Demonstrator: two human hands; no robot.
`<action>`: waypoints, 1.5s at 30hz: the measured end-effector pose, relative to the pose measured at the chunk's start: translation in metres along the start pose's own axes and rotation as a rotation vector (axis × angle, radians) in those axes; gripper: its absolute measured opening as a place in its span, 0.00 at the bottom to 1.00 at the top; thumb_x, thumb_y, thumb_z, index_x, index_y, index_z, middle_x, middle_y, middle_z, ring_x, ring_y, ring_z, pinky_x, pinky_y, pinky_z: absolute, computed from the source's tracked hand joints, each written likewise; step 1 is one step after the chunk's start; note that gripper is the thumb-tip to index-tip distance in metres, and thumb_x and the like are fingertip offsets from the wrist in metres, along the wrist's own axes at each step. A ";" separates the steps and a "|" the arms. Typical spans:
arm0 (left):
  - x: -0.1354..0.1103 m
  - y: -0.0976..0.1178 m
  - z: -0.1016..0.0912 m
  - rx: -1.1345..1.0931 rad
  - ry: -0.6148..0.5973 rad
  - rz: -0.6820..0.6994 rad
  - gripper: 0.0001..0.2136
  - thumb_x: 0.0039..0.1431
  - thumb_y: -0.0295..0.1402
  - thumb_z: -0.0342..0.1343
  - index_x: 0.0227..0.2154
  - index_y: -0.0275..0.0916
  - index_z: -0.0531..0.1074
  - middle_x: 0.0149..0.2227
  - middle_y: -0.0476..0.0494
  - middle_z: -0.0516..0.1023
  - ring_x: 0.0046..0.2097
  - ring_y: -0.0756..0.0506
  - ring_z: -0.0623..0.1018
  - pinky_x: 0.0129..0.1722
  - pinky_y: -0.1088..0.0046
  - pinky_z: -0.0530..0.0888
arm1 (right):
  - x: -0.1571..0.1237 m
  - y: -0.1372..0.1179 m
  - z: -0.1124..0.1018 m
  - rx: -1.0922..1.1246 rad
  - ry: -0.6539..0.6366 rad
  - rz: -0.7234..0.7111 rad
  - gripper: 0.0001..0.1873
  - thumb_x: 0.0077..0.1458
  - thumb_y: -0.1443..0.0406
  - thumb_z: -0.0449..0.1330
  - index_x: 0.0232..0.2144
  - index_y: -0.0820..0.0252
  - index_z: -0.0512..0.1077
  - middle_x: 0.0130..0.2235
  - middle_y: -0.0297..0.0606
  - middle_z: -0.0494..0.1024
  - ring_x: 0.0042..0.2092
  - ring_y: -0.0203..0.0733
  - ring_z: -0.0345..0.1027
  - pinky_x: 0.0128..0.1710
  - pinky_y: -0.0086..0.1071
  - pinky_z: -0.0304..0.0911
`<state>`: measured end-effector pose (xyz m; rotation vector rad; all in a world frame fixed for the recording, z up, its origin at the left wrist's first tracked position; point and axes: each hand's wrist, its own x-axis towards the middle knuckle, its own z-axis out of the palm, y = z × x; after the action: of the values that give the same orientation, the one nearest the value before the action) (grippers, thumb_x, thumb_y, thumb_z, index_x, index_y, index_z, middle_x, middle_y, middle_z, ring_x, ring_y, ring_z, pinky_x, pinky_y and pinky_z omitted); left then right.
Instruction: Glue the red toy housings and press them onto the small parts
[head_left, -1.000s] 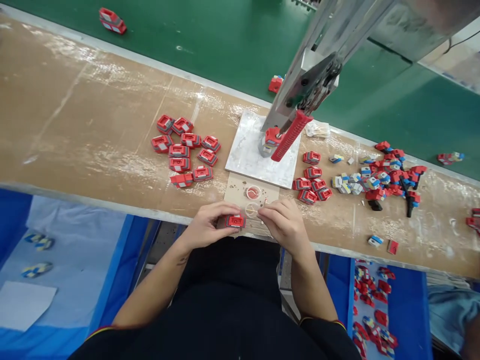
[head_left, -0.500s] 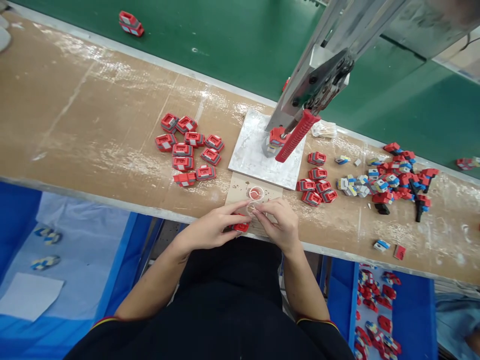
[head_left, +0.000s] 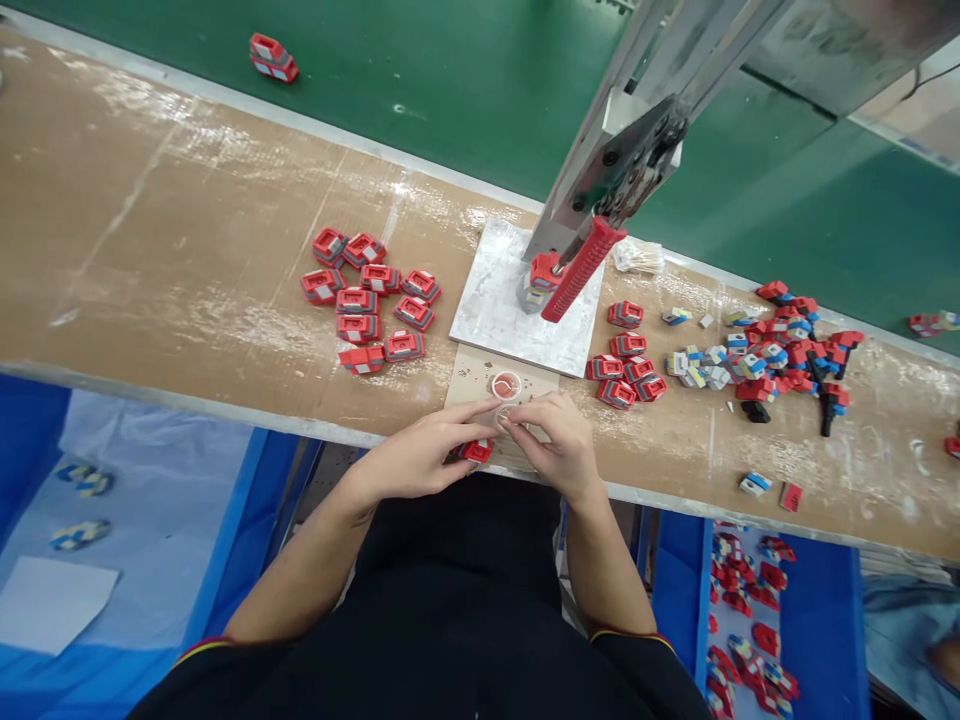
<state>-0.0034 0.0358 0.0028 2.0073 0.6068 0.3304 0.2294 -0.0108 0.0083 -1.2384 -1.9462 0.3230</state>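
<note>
My left hand is closed around a red plastic toy part at the front edge of the bench, its fingers partly covering it. My right hand is closed in a pinch, its fingertips at a second small round dish; what they hold is too small to make out. Just beyond the fingertips sits a small round dish with red content. Both dishes stand on a spotted tan board.
Ahead rises a metal press with a red handle over a pale plate. Red-and-grey parts lie left; more parts heap up right. Blue bins flank me below the bench, and a green surface runs behind.
The view has shifted slightly, so the bench things appear a little farther left. Both hands stay by the dishes, with hardly any movement of the fingers.
</note>
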 end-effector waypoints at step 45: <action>0.013 0.016 0.004 0.060 -0.065 0.044 0.28 0.60 0.18 0.55 0.62 0.43 0.75 0.71 0.33 0.68 0.72 0.31 0.70 0.71 0.51 0.71 | -0.010 0.009 -0.008 -0.006 0.104 0.062 0.07 0.64 0.70 0.67 0.37 0.52 0.76 0.34 0.33 0.86 0.34 0.42 0.79 0.37 0.39 0.68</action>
<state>0.0139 0.0334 0.0147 2.0830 0.5386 0.2748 0.2427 -0.0167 0.0034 -1.2958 -1.8250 0.2786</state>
